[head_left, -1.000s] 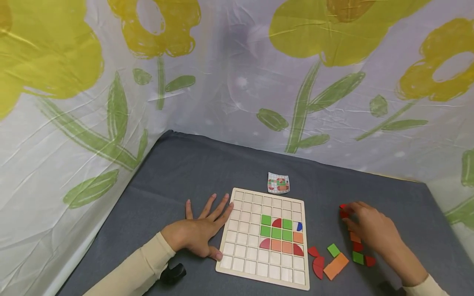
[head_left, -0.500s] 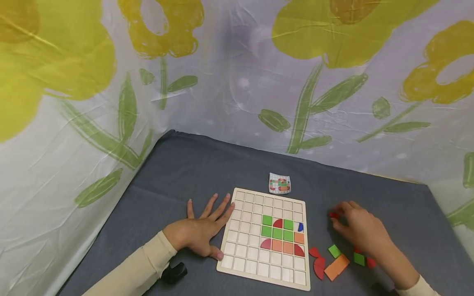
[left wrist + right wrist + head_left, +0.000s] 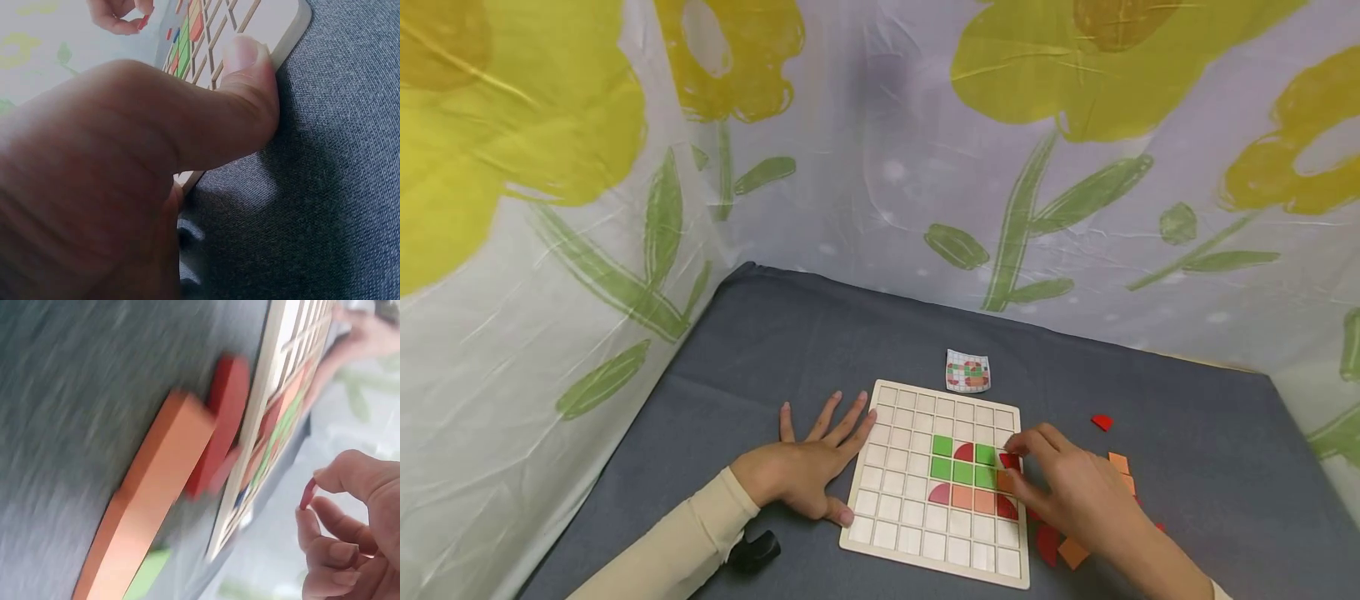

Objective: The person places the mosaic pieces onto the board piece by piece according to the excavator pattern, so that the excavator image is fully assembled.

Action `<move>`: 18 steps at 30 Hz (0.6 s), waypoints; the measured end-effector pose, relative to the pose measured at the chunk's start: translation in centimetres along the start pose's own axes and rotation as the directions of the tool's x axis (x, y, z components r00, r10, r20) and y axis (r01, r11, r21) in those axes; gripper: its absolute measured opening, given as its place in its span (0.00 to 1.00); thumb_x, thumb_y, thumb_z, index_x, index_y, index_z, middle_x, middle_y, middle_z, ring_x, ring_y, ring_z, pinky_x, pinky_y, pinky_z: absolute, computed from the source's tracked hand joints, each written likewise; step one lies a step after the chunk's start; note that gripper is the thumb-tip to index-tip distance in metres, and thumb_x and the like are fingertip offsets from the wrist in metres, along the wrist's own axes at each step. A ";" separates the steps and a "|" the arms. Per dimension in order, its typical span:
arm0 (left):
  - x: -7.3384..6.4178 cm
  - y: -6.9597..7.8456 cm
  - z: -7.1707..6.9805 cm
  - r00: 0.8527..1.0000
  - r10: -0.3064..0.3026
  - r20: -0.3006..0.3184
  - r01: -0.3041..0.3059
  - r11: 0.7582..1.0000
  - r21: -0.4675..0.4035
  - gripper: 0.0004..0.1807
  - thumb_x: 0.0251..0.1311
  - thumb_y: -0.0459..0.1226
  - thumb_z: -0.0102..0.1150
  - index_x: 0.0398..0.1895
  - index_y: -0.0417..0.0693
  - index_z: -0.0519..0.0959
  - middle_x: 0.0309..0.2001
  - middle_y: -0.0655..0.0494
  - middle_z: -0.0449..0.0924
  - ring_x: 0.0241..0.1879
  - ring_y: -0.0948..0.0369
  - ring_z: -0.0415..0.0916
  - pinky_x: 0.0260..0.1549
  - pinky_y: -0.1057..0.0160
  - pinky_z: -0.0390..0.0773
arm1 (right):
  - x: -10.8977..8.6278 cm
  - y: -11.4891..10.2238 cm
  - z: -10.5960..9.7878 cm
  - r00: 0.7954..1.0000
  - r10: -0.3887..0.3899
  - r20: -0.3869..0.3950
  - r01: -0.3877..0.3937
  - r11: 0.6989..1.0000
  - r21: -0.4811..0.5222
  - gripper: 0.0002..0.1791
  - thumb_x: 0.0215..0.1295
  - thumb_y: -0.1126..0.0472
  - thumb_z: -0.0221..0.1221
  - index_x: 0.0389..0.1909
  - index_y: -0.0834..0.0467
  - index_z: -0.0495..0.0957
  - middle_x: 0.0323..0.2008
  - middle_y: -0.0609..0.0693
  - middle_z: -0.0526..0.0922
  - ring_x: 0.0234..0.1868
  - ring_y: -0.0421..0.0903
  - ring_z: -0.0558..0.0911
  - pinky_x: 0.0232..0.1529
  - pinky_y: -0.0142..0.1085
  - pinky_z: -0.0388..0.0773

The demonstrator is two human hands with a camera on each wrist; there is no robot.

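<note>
A wooden grid board (image 3: 891, 533) lies on the dark cloth, with green, orange and red tiles in several of its cells. My left hand (image 3: 808, 477) spreads its fingers at the board's left side; thumb and fingertips touch the edge. In the left wrist view the thumb (image 3: 244, 75) presses on the board's rim. Over the board's right edge, my right hand (image 3: 1075, 487) pinches a red quarter-circle tile (image 3: 1009, 461) between thumb and fingers. The right wrist view shows this red tile (image 3: 307, 494) raised off the board. The blue-marked cell is hidden behind that hand in the head view.
A small printed pattern card (image 3: 967, 372) lies behind the board. One loose red tile (image 3: 1102, 422) sits at the right, near orange tiles (image 3: 1118, 462). More red pieces (image 3: 1047, 543) and an orange tile (image 3: 1072, 552) lie beside the board, partly under the right forearm.
My right hand has moved left from the loose tiles to the board's right edge, carrying a red quarter-circle tile. Another red tile stays behind on the cloth. My left hand has kept still.
</note>
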State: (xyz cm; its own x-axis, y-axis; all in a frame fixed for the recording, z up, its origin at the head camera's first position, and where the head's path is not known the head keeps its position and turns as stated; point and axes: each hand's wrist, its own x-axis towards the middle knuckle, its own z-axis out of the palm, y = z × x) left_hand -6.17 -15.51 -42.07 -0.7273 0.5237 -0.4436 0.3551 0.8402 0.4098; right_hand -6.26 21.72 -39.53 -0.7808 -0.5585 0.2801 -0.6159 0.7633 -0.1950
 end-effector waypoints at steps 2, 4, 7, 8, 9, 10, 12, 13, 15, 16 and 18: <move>0.0 0.0 0.0 1.000 0.001 -0.004 -0.001 1.000 0.005 0.72 0.55 0.63 0.74 0.88 0.60 0.31 0.86 0.57 0.16 0.83 0.46 0.13 0.62 0.15 0.20 | 0.0 -0.9 0.3 0.999 -0.039 -0.005 0.039 0.999 0.015 0.16 0.57 0.58 0.77 0.44 0.48 0.82 0.40 0.37 0.80 0.22 0.26 0.62 0.16 0.22 0.57; 0.0 0.0 0.0 1.000 0.003 -0.007 -0.002 1.000 0.006 0.72 0.55 0.63 0.74 0.88 0.59 0.31 0.86 0.57 0.16 0.83 0.46 0.13 0.61 0.15 0.20 | 0.0 -1.7 0.7 0.998 -0.069 -0.006 0.069 0.997 0.022 0.17 0.56 0.57 0.78 0.43 0.47 0.82 0.39 0.36 0.80 0.22 0.26 0.64 0.18 0.21 0.59; 0.0 0.0 0.1 1.000 0.004 -0.010 -0.003 1.000 0.005 0.72 0.55 0.63 0.74 0.88 0.59 0.32 0.86 0.57 0.16 0.83 0.45 0.13 0.61 0.15 0.20 | 0.1 -2.8 1.2 0.993 -0.121 -0.009 0.121 0.992 0.041 0.18 0.55 0.56 0.79 0.42 0.47 0.81 0.38 0.37 0.79 0.23 0.25 0.65 0.19 0.21 0.62; 0.1 0.0 0.1 1.000 0.002 -0.012 -0.002 1.000 0.005 0.72 0.55 0.63 0.74 0.88 0.59 0.32 0.86 0.57 0.16 0.83 0.45 0.13 0.61 0.15 0.20 | 0.1 -3.1 1.4 0.990 -0.140 -0.013 0.140 0.989 0.045 0.18 0.55 0.56 0.79 0.41 0.47 0.81 0.38 0.37 0.79 0.23 0.25 0.65 0.20 0.20 0.63; 0.1 0.0 0.2 1.000 0.001 -0.015 -0.001 1.000 0.006 0.72 0.55 0.63 0.74 0.88 0.59 0.32 0.86 0.57 0.17 0.83 0.45 0.14 0.61 0.15 0.20 | 0.0 -3.4 1.6 0.987 -0.158 -0.021 0.159 0.986 0.044 0.17 0.55 0.56 0.78 0.41 0.48 0.81 0.37 0.37 0.79 0.23 0.24 0.65 0.20 0.20 0.63; 0.2 0.0 0.2 1.000 0.000 -0.018 0.000 1.000 0.008 0.72 0.54 0.63 0.75 0.88 0.59 0.32 0.86 0.57 0.17 0.83 0.46 0.14 0.62 0.15 0.20 | 0.0 -3.6 1.8 0.985 -0.173 -0.023 0.174 0.984 0.046 0.16 0.55 0.57 0.78 0.41 0.48 0.81 0.37 0.37 0.79 0.22 0.24 0.65 0.20 0.20 0.63; 0.2 0.0 0.3 1.000 -0.001 -0.023 0.001 1.000 0.013 0.72 0.54 0.63 0.75 0.88 0.59 0.33 0.86 0.57 0.17 0.83 0.46 0.14 0.62 0.15 0.21 | 0.0 -4.1 2.2 0.980 -0.196 -0.018 0.197 0.979 0.046 0.17 0.54 0.57 0.77 0.41 0.48 0.81 0.37 0.37 0.79 0.21 0.24 0.66 0.20 0.21 0.64; 0.3 -0.1 0.3 1.000 0.000 -0.025 0.000 1.000 0.011 0.72 0.54 0.63 0.75 0.88 0.59 0.33 0.86 0.57 0.17 0.83 0.46 0.14 0.62 0.15 0.21 | 0.0 -4.3 2.4 0.979 -0.204 -0.015 0.205 0.978 0.046 0.17 0.54 0.57 0.77 0.41 0.48 0.80 0.37 0.36 0.79 0.22 0.24 0.67 0.20 0.21 0.65; 0.3 -0.1 0.4 1.000 0.003 -0.027 -0.003 1.000 0.013 0.72 0.54 0.63 0.75 0.88 0.59 0.33 0.86 0.57 0.17 0.83 0.46 0.15 0.62 0.15 0.21 | 0.0 -4.8 2.8 0.978 -0.208 0.003 0.207 0.977 0.047 0.17 0.55 0.56 0.77 0.41 0.47 0.80 0.37 0.36 0.78 0.24 0.25 0.71 0.21 0.22 0.67; 0.3 -0.1 0.4 1.000 0.003 -0.028 -0.002 1.000 0.016 0.72 0.54 0.63 0.75 0.88 0.59 0.33 0.86 0.56 0.17 0.83 0.46 0.15 0.62 0.15 0.21 | 0.0 -5.0 2.9 0.978 -0.208 0.015 0.207 0.977 0.048 0.17 0.55 0.56 0.77 0.41 0.48 0.81 0.36 0.36 0.78 0.24 0.26 0.73 0.21 0.23 0.69; 0.4 -0.1 0.5 1.000 0.002 -0.029 -0.001 1.000 0.020 0.72 0.54 0.63 0.75 0.88 0.59 0.33 0.86 0.57 0.18 0.83 0.46 0.15 0.62 0.15 0.21 | 0.0 -5.5 3.2 0.978 -0.208 0.029 0.207 0.978 0.036 0.15 0.57 0.55 0.77 0.40 0.47 0.81 0.36 0.35 0.78 0.25 0.26 0.74 0.21 0.23 0.70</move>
State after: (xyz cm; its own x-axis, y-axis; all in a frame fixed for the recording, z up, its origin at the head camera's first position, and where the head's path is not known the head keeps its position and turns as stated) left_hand -6.18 -15.33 -42.71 -0.7435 0.5209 -0.4193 0.3679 0.8423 0.3939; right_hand -3.19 16.45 -41.48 -0.6382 -0.7143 0.2870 -0.7676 0.6189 -0.1666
